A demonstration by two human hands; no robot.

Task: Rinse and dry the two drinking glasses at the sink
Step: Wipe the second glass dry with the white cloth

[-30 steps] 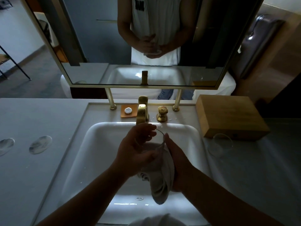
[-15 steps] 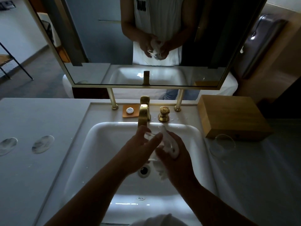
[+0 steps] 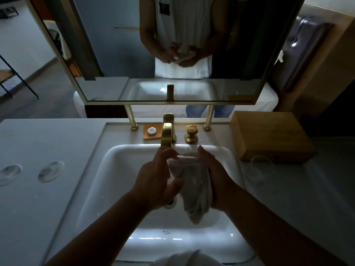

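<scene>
Left hand (image 3: 157, 181) and right hand (image 3: 217, 177) grip clear drinking glass (image 3: 187, 162) wrapped in white towel (image 3: 196, 191) above sink (image 3: 115, 169). Second glass (image 3: 261, 168) upright on surface (image 3: 307, 189), beside wooden box (image 3: 269, 135).

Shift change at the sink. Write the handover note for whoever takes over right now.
Left hand: holds the glass over the basin.
Right hand: presses the cloth to that glass; the cloth hangs below it.
Second glass: on the counter to the right, by the wooden box.
Faucet: no water seen running.
Done: this glass is being dried.
Left: finish drying it and set it down. Can't tell whether the second glass is rinsed or dried.
</scene>
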